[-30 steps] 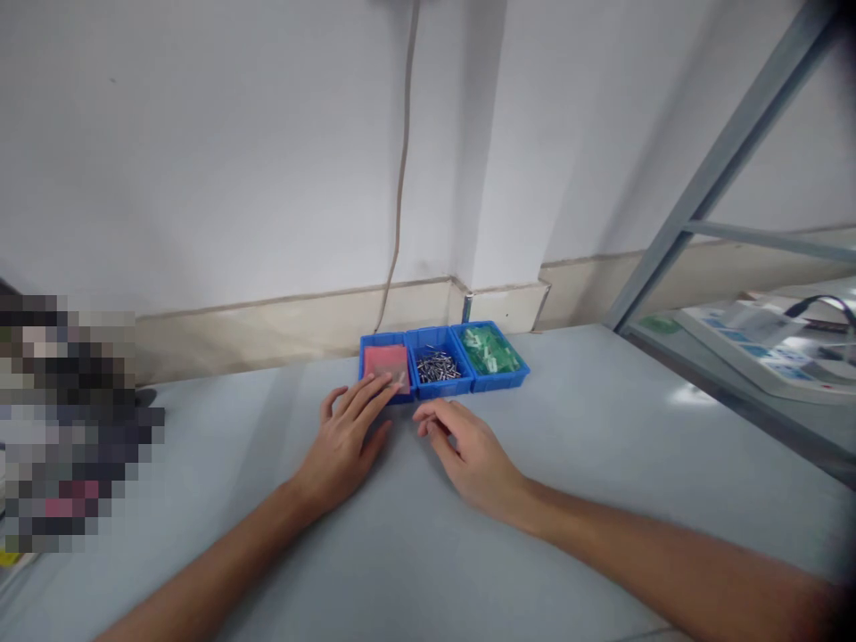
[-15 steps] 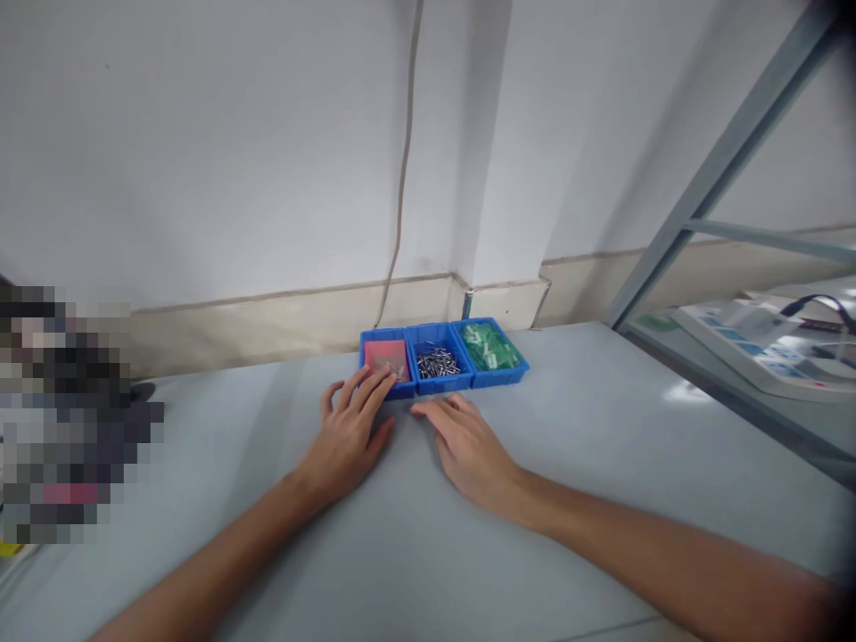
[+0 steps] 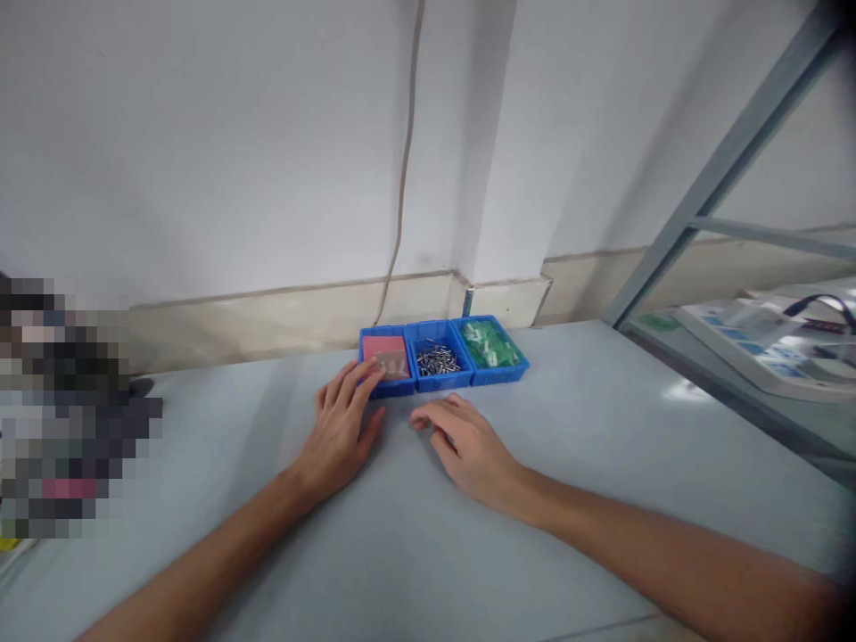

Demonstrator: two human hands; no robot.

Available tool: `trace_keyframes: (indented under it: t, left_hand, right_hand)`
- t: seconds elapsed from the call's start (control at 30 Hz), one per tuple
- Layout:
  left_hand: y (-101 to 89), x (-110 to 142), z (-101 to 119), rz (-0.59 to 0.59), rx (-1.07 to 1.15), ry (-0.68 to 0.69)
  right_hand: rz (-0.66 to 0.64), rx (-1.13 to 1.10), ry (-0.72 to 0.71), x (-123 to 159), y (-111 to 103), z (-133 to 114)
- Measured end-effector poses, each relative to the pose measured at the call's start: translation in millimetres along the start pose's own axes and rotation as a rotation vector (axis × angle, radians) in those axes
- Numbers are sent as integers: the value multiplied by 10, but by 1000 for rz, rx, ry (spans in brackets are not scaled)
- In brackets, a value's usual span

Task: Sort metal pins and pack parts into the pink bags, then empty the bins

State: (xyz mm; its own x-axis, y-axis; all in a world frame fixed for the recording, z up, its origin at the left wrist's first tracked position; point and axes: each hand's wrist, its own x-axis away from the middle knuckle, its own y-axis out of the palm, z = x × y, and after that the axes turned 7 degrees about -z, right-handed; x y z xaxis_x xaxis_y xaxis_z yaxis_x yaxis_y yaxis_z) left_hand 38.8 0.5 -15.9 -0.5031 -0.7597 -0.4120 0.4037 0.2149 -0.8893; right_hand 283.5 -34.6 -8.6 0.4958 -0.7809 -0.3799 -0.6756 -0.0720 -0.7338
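Note:
Three joined blue bins stand against the wall. The left bin [image 3: 391, 388] holds a flat red piece [image 3: 382, 346] and small clear pieces [image 3: 393, 364]. In the middle bin [image 3: 440, 383] lies a heap of small metal pins or screws [image 3: 437, 358]. Green and clear plastic pieces [image 3: 490, 344] fill the right bin [image 3: 501, 374]. My left hand [image 3: 341, 432] is open, its spread fingertips over the front edge of the left bin and nothing visible in it. My right hand [image 3: 472, 450] rests loosely bent on the table before the middle bin, thumb apart from the fingers, holding nothing visible.
The grey table [image 3: 428, 553] meets a white wall with a hanging cable [image 3: 405, 178]. At right a grey metal frame [image 3: 695, 205] rises, with a white box-like device [image 3: 755, 348] behind it. A blurred-out patch [image 3: 73, 428] covers the left side.
My left hand has drawn back slightly toward me and left, so more of the left bin's contents show. My right hand's fingers are a bit more bent; it has hardly moved.

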Motion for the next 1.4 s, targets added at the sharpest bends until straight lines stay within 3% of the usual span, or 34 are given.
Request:
trace_keyframes:
  t: [0.57, 1.4]
  left_hand:
    - [19, 10, -47, -76, 30, -53]
    - [15, 9, -41, -64, 24, -43]
  right_hand:
    - [17, -40, 86, 0, 19, 47]
    - [-11, 81, 15, 35, 27, 16]
